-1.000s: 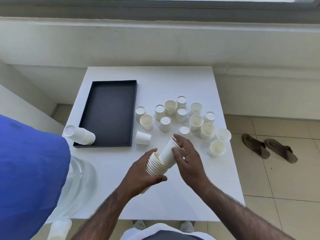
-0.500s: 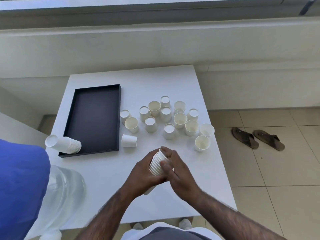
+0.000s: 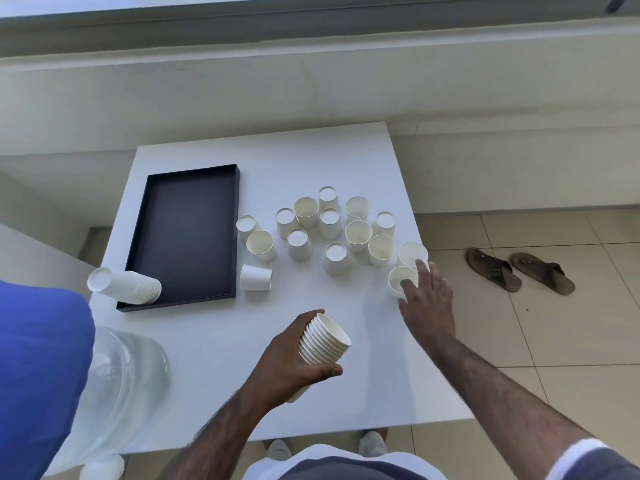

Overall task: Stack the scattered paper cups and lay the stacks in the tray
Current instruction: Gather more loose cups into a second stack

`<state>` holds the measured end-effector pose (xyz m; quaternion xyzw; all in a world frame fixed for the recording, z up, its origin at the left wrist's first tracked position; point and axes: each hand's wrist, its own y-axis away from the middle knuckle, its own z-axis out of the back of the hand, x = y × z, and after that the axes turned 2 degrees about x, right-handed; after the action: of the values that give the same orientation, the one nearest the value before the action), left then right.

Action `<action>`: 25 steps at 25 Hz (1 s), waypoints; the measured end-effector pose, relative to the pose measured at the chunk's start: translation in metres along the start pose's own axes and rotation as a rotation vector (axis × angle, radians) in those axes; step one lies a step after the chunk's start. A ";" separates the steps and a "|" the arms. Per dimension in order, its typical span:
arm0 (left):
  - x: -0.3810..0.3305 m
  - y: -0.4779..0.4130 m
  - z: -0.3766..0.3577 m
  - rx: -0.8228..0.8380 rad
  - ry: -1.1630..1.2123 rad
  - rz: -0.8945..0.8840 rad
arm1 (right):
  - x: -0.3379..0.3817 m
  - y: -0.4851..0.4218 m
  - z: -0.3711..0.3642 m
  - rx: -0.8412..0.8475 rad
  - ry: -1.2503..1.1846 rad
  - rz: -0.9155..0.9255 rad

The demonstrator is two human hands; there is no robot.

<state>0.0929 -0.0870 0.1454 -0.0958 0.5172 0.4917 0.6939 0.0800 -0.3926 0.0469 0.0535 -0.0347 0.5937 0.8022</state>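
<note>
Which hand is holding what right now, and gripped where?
Left hand holds the nested stack of paper cups, grip wrapped around its side, mouth open toward the table. Right hand holds nothing yet; fingertips are at an upright paper cup.

1 head-worn camera looks steeply down, close above the white table (image 3: 214,358) and floor.

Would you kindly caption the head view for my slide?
Left hand holds a cup stack; right hand reaches for a loose cup.

White cups (image 3: 335,258) scattered — tray (image 3: 235,230) black.
</note>
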 end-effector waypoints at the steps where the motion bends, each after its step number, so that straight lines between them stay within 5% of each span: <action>1: 0.002 0.002 -0.001 0.001 -0.005 0.006 | -0.009 -0.005 -0.007 0.030 0.052 0.014; 8: 0.015 0.016 0.003 -0.018 -0.027 0.045 | -0.023 -0.014 -0.026 0.036 0.128 0.114; 17: 0.008 0.009 0.014 -0.039 0.024 0.031 | 0.065 0.047 0.069 -0.116 -0.967 -0.022; 25: -0.014 0.003 0.022 -0.011 0.078 -0.079 | 0.119 0.074 0.110 0.185 -1.000 0.211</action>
<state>0.1044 -0.0801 0.1676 -0.1392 0.5371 0.4625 0.6915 0.0450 -0.2729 0.1739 0.3974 -0.3663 0.5737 0.6154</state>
